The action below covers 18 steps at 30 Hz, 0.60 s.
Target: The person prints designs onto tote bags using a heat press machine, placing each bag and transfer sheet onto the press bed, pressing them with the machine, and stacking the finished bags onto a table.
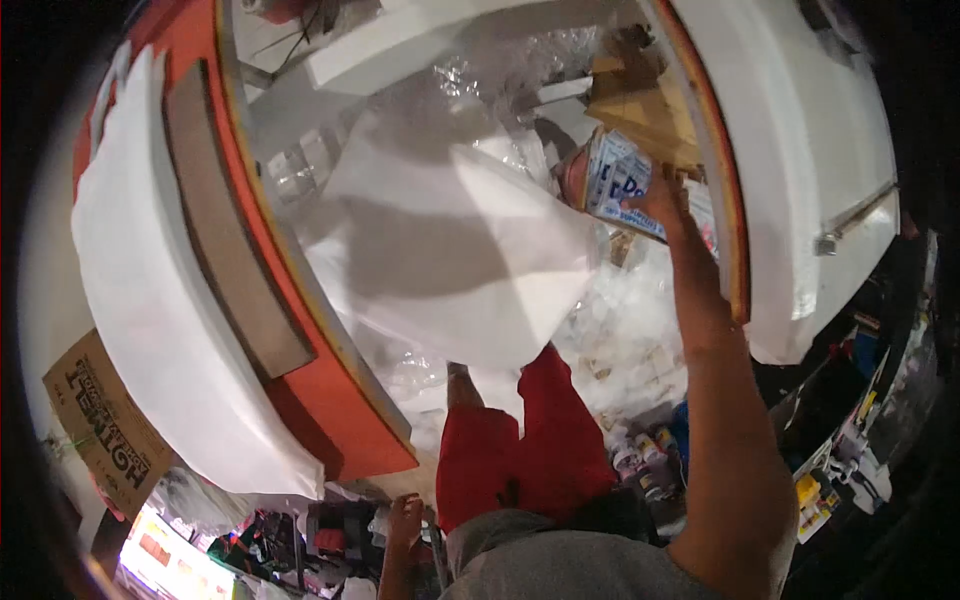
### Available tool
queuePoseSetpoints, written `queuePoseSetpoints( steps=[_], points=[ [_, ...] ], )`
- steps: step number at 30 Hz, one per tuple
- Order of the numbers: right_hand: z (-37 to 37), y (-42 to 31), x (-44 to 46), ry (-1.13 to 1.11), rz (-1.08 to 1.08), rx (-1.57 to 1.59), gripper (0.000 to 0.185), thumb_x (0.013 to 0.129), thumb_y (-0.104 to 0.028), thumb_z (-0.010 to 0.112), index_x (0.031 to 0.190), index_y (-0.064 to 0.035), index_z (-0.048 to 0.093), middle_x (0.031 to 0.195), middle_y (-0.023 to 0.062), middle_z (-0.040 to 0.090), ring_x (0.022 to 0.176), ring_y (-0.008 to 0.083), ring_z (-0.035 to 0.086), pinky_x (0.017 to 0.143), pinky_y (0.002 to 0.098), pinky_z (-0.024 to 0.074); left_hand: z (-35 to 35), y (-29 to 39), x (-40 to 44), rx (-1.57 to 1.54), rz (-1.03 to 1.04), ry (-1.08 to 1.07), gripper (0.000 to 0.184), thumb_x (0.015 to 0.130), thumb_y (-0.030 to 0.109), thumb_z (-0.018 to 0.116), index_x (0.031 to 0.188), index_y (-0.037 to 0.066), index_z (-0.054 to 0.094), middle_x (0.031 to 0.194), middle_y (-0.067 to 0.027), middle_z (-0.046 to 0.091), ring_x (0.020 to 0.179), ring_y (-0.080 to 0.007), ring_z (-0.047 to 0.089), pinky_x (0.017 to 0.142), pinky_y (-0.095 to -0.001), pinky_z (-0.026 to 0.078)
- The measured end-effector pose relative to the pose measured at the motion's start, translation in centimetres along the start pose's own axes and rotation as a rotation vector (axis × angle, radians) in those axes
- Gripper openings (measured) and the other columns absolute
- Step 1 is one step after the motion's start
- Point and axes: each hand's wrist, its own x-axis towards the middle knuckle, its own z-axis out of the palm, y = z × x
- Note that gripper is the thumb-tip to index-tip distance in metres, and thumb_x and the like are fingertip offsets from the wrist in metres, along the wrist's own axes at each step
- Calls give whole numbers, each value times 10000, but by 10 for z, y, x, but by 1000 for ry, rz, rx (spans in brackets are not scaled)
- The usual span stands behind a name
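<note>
At the upper right, my right hand (660,200) grips a blue and white printed packet (615,180), its fingers over the packet's right side. A large white sheet (450,250) lies in front of my legs, with a shadow across it. Low in the view, my left hand (403,520) hangs beside my left leg; its fingers are small and dim, and whether it holds anything is unclear.
An orange panel (345,420) with a white cloth (180,340) stands at left, above a cardboard box (110,430). A white curved panel (800,150) stands at right. Clear plastic (630,330) covers the floor; bottles (650,465) lie lower right.
</note>
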Motion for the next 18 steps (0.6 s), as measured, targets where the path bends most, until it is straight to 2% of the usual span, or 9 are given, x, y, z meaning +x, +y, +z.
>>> queuePoseSetpoints(
  steps=[2,3,4,6,7,9,13,15,18],
  points=[
    [-11,-9,2,-70,11,-73,946,612,-351,899,1387,-48,447,1349,242,492,1279,430,450,1013,538,419,9,67,-20,91,-166,-50,430,924,357,596,1213,39,612,1149,-160,669,1074,-251,643,880,-386,511],
    [-22,-15,7,-112,15,-148,869,641,-313,884,1362,-53,475,1335,240,507,1255,430,480,995,525,432,13,43,-12,194,-47,-22,419,927,355,599,1224,61,615,1129,-138,678,1041,-243,648,864,-371,513],
    [-15,-3,8,-112,12,-149,869,641,-313,884,1362,-53,475,1335,240,507,1255,430,480,995,525,432,16,47,-14,190,-47,-22,419,927,355,599,1224,61,615,1129,-138,678,1041,-243,648,864,-371,513],
    [-4,17,14,-13,-43,-273,596,714,-219,824,1229,-68,564,1214,225,583,1105,435,577,909,507,470,22,66,-11,148,-18,2,417,936,378,632,1177,37,639,1066,-161,695,939,-268,685,805,-379,541],
    [-13,16,11,36,-115,-292,398,757,-159,771,1104,-79,592,1048,195,638,928,409,636,825,503,487,21,72,-8,143,-10,11,417,936,378,632,1177,37,639,1066,-161,695,939,-268,685,805,-379,541],
    [-18,12,9,120,-162,-222,384,758,-158,769,1091,-80,594,1037,192,640,920,404,637,823,502,488,19,81,-1,116,103,-30,385,934,324,611,1222,69,619,1092,-124,691,979,-237,670,833,-366,529],
    [-23,13,9,187,-165,-118,356,760,-157,766,1065,-81,599,1016,188,644,905,394,640,818,501,490,13,86,23,46,114,-2,371,936,320,623,1202,62,628,1069,-121,697,961,-225,675,818,-369,536],
    [-23,14,12,198,-145,-61,342,760,-157,764,1052,-82,602,1005,186,646,898,390,642,815,500,491,9,86,30,26,221,27,358,940,317,627,1184,56,634,1056,-118,699,957,-226,675,814,-372,540],
    [-18,17,18,183,-71,47,321,762,-156,762,1032,-83,605,989,183,649,887,382,644,812,499,492,4,87,32,20,188,33,351,947,321,612,1185,64,632,1066,-126,696,951,-240,678,816,-386,542]
  ],
)
